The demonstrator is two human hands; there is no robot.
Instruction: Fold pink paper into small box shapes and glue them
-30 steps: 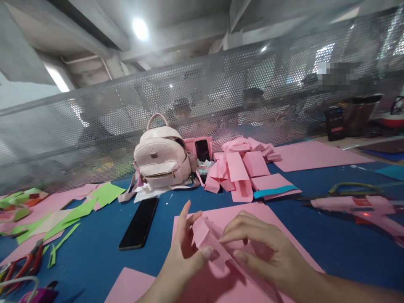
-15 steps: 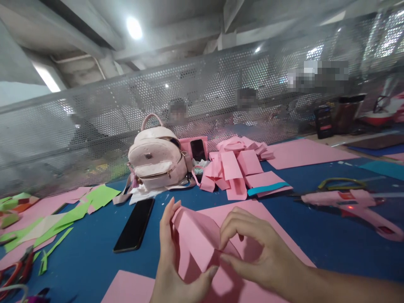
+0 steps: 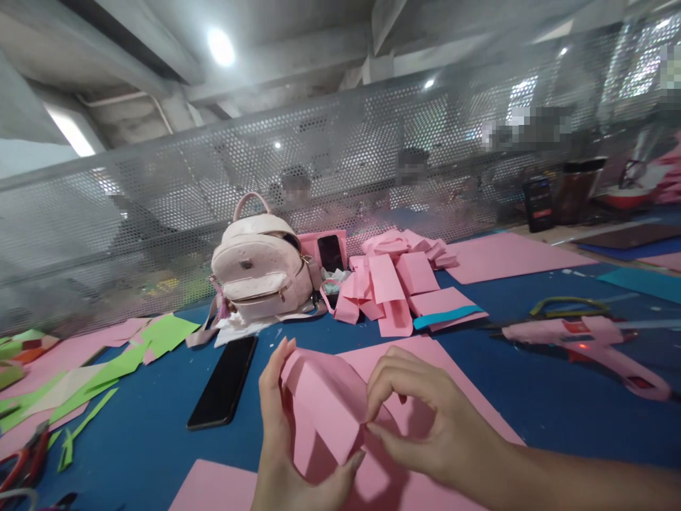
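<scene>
1. The left hand (image 3: 281,454) holds a pink paper (image 3: 327,401). Its fingers stand up behind the paper and its thumb presses the front, low down.
2. The right hand (image 3: 430,426) is curled, and its fingertips pinch the right edge of the paper.
3. The paper is bent over at the top like a little roof, with a sharp fold line. It is plain pink.
4. It is held up just above a big pink sheet (image 3: 362,358) on the blue table (image 3: 159,426).
5. A black phone (image 3: 223,383) lies to the left. A pink bag (image 3: 260,273) stands farther back.
</scene>
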